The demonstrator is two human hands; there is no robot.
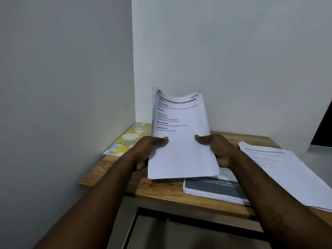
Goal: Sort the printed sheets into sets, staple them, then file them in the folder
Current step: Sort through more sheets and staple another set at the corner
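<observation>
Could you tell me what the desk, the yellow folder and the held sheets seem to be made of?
The desk: wood or wood-look laminate, matte; grain and knots show, but which one is unclear.
The folder: probably glossy plastic; it catches light, with a yellow and white printed pattern.
The sheets: thin matte white paper; they bend and curl at the top, printed in black.

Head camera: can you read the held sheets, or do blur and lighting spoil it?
Head view: bold headings on the held sheets read, the small lines under them smear; light is soft and even, no glare on the paper; the loose sheets at right are blurred toward the frame edge, their text illegible.
</observation>
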